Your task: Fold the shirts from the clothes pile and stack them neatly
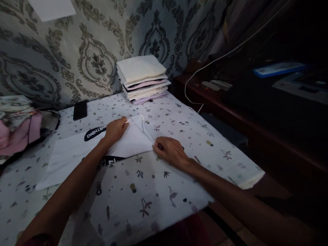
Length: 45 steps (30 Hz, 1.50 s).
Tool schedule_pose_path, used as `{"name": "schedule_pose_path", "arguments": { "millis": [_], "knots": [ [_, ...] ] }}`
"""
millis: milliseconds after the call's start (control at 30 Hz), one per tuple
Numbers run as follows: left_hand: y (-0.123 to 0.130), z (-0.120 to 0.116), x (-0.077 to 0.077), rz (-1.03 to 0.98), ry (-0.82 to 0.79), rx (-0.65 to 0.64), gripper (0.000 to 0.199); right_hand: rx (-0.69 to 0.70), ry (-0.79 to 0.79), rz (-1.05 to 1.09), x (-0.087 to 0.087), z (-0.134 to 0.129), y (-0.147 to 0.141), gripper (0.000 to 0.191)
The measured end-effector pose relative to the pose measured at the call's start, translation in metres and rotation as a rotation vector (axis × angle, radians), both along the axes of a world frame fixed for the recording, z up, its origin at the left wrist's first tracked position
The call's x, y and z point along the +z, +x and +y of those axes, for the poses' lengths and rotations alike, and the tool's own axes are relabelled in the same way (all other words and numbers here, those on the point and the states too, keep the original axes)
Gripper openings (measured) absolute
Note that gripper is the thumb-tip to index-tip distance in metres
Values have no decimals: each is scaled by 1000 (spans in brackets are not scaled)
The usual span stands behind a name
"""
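A white T-shirt (69, 152) with black printed lettering lies partly folded on a table covered by a patterned cloth (164, 184). My left hand (116, 131) is closed on the shirt's far edge, near the lettering. Off to the right, my right hand (169, 150) pinches the shirt's edge near the neckline. Between the two hands the white fabric is folded over in a slanted flap. Part of the print shows under the near edge, beside my left forearm.
A stack of folded clothes (142, 78) stands at the table's back, by the patterned wall. A black phone (80, 110) lies at the back left. Rumpled clothes (23, 126) are heaped at the left. A white cable (217, 61) runs over the dark red furniture (217, 100) on the right.
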<state>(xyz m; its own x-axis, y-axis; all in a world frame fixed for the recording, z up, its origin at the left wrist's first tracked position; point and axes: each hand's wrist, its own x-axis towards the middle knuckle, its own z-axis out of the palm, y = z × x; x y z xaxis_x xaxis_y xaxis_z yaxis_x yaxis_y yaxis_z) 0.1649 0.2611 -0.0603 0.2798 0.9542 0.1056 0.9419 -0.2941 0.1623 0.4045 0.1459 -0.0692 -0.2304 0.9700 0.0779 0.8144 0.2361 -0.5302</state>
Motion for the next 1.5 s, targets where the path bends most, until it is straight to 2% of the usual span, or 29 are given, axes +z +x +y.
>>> {"name": "schedule_pose_path", "arguments": {
  "millis": [100,167,267,367,433,533,667,733,800,967,1033,1133,1233,1300,1400,1500],
  "knots": [
    [5,-5,5,61,-16,19,25,-29,11,-9,-1,-3,0,16],
    [-1,-5,10,0,-29,2,27,-18,44,3,2,-3,0,2],
    [-22,-7,20,-197,-14,-25,32,63,154,49,13,6,-12,22],
    [-43,-21,21,-315,70,-3,34,277,230,97,21,29,-46,32],
    [-49,-40,13,-306,121,-35,35,380,228,78,17,49,-74,39],
    [-50,-73,-10,-222,126,-106,40,381,203,-56,-2,74,-107,45],
    [-66,-104,-32,-118,91,-27,46,346,256,-164,-29,85,-117,50],
    [-88,-111,-32,-86,85,54,48,346,295,-170,-36,86,-114,52],
    [-118,-115,-26,-62,95,157,47,350,331,-178,-39,86,-110,52],
    [-204,-124,7,-34,21,384,35,384,415,-162,-40,87,-108,52],
    [-230,-127,18,-6,-65,401,27,393,415,-164,-39,87,-108,54],
    [-255,-130,29,-24,-220,382,25,399,392,-174,-38,86,-109,55],
    [-266,-130,32,-160,-313,371,18,395,387,-168,-38,86,-109,56],
    [-268,-130,30,-364,-273,404,20,392,394,-158,-38,87,-109,55],
    [-266,-132,23,-707,-207,554,28,397,404,-153,-40,87,-108,57],
    [-260,-135,13,-843,-206,671,31,395,411,-158,-42,88,-108,58]
  ]
}}
